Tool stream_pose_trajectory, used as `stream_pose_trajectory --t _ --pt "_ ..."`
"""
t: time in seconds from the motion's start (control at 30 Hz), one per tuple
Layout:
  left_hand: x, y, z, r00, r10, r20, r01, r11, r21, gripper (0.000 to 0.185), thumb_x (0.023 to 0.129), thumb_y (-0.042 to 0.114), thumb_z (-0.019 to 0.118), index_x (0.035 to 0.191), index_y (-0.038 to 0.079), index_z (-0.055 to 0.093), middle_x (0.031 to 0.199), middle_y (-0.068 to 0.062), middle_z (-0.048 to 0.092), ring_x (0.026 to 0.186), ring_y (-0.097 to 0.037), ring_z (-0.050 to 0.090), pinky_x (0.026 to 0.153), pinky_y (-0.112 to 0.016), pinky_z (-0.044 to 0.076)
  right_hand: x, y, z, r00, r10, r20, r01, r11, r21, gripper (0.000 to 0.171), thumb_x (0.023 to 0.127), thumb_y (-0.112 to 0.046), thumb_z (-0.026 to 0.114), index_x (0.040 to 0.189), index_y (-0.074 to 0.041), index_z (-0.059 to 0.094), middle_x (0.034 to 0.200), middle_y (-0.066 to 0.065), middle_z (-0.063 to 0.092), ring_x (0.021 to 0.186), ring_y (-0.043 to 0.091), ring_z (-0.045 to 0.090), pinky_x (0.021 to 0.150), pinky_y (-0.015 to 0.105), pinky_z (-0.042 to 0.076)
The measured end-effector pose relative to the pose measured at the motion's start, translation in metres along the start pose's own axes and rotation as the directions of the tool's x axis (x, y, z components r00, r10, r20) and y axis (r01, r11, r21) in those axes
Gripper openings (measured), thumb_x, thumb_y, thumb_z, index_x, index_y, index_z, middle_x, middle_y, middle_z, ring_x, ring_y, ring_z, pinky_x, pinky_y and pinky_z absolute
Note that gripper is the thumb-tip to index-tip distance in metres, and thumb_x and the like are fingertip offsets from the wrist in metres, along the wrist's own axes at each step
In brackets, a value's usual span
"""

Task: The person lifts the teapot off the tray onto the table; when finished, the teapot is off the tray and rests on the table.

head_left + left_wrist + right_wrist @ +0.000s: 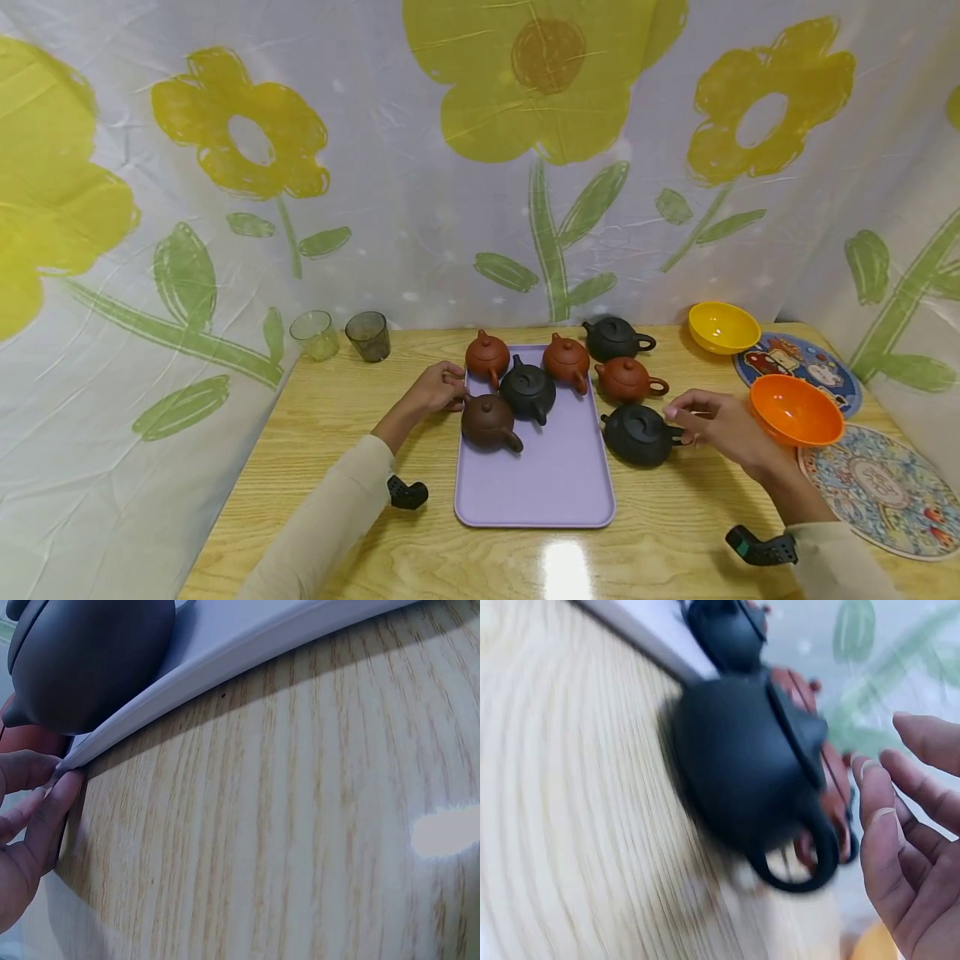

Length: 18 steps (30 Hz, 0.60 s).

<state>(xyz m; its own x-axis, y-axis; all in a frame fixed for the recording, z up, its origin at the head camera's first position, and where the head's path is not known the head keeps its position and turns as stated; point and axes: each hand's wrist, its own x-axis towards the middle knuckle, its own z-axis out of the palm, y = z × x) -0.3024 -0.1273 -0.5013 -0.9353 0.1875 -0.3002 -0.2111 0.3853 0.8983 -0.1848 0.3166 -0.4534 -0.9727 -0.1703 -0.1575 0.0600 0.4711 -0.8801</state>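
Observation:
My left hand [437, 387] pinches the left rim of the lilac tray [551, 492]; the left wrist view shows thumb and fingers meeting on its edge [139, 712]. Close beside that hand, a dark brown teapot [487, 423] sits on the tray. Behind it stand a black teapot [528, 387] and two reddish-brown teapots [487, 354]. To the tray's right, a black teapot [639, 435] rests on the table, its handle pointing right. My right hand [720, 425] is by that handle, fingers loosely bent and apart from the pot [742, 757] in the right wrist view.
Another reddish-brown teapot [624, 379] and a black one [613, 337] stand behind on the right. Farther right are a yellow bowl [723, 327], an orange bowl [797, 408] and two round patterned mats [881, 483]. Two glass cups [369, 336] stand back left.

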Motion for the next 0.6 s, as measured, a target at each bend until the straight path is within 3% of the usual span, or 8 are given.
stream_pose_trajectory --t 0.13,0.37,0.6 --pt "0.000 0.001 0.000 1.000 -0.004 0.004 0.004 1.000 -0.004 0.033 0.095 -0.003 0.058 0.127 -0.005 0.050 0.108 -0.019 0.061 0.079 -0.018 0.064 0.066 -0.028 0.059 -0.001 -0.012 0.021 0.998 -0.034 0.046 0.033 0.999 0.036 0.033 0.098 -0.027 0.067 0.114 0.002 0.064 0.095 0.014 0.064 0.075 0.020 0.062 0.064 0.030 0.056" --pt "-0.001 0.001 0.000 1.000 -0.009 0.007 0.009 1.000 -0.014 0.033 0.095 -0.004 0.058 0.127 -0.005 0.050 0.109 -0.019 0.061 0.078 -0.017 0.063 0.066 -0.027 0.059 0.006 -0.027 0.065 0.980 -0.110 0.167 0.095 0.991 0.099 0.030 0.097 -0.025 0.067 0.108 0.003 0.065 0.091 0.025 0.065 0.067 0.019 0.061 0.057 0.030 0.055" --pt "-0.001 0.000 0.000 1.000 -0.002 0.008 0.002 1.000 -0.022 0.032 0.095 -0.004 0.059 0.126 -0.006 0.051 0.108 -0.020 0.062 0.078 -0.017 0.064 0.066 -0.028 0.060 0.020 -0.038 0.109 0.965 -0.128 0.227 0.105 0.988 0.110 0.022 0.094 -0.025 0.072 0.099 -0.003 0.070 0.085 0.023 0.064 0.062 0.016 0.058 0.051 0.026 0.049"
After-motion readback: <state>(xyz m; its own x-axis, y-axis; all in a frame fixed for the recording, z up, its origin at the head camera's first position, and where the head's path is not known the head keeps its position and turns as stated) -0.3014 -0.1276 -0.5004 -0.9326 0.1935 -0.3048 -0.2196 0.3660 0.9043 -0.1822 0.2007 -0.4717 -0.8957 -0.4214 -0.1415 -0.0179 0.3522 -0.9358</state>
